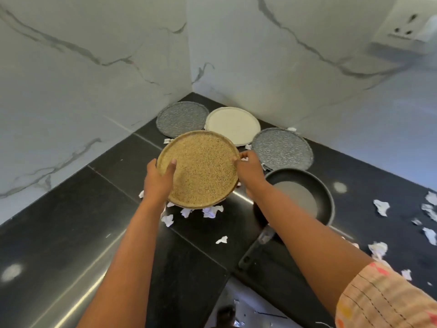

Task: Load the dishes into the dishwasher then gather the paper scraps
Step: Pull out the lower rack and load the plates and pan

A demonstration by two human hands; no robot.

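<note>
1. Marble-veined white wall panels (94, 67) are seen meeting in a corner behind a black polished bench (71, 221).
2. At the far left of the dishes, a grey speckled plate (181, 119) is laid flat on the bench, close to the corner.
3. The left hand (159, 179) is clamped on the left rim of a tan speckled plate (201, 169), with the thumb laid over the top face and the fingers hidden beneath.
4. The tan speckled plate is held between both hands above the bench, tilted slightly, in front of the other plates.
5. Torn white paper scraps (189, 213) are scattered on the bench just below the near edge of the held plate.
6. A cream plate (233, 125) is laid flat behind the held plate, its near edge covered by it.
7. The right hand (250, 168) is pinched on the right rim of the tan speckled plate, fingers curled round the edge.
8. A 2nd grey speckled plate (282, 149) is set to the right of the cream plate.
9. A dark frying pan (305, 197) is set nearer, just beside that plate, partly hidden by the right forearm.
10. More paper scraps (380, 207) are strewn on the bench at the far right.
11. A patterned peach sleeve (387, 297) is seen at the lower right.
</note>
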